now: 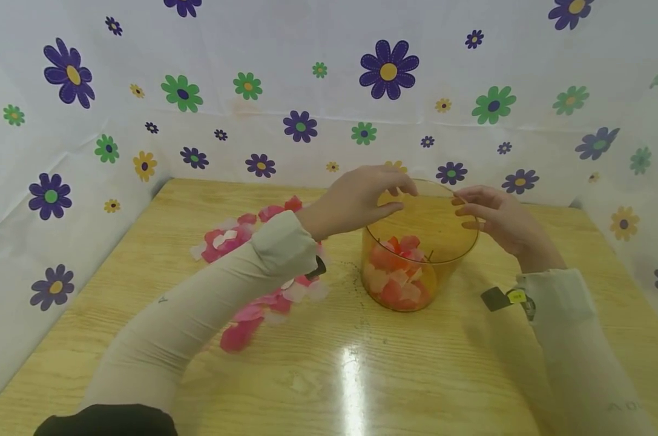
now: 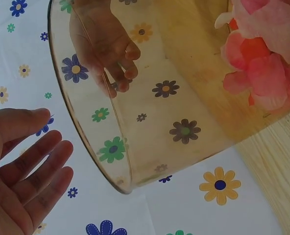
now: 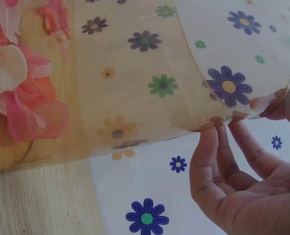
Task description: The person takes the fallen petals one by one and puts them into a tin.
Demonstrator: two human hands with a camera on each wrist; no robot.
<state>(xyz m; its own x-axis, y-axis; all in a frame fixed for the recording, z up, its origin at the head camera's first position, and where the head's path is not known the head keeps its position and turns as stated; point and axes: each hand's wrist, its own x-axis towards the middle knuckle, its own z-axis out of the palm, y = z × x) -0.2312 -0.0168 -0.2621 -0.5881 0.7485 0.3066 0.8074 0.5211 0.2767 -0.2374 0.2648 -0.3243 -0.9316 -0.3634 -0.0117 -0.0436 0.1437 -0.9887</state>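
Observation:
A see-through amber container (image 1: pixel 450 242) with a wide round mouth stands on the table, tilted a little in the wrist views. Pink, red and cream artificial petals (image 1: pixel 396 281) lie heaped in its bottom. At the far right of the rim, my right hand (image 1: pixel 503 224) pinches the container, its fingertips (image 3: pixel 207 139) against the outer wall and the thumb at the rim. On the opposite side my left hand (image 1: pixel 356 197) hovers by the rim with relaxed fingers, holding nothing. The left wrist view shows a gap between the left fingertips (image 2: pixel 61 176) and the rim.
More pink and white petals (image 1: pixel 241 330) lie scattered on the wooden table (image 1: pixel 285 387), left of the container and partly behind my left forearm. A white cloth with printed flowers (image 1: pixel 307 48) hangs behind the table and along both sides.

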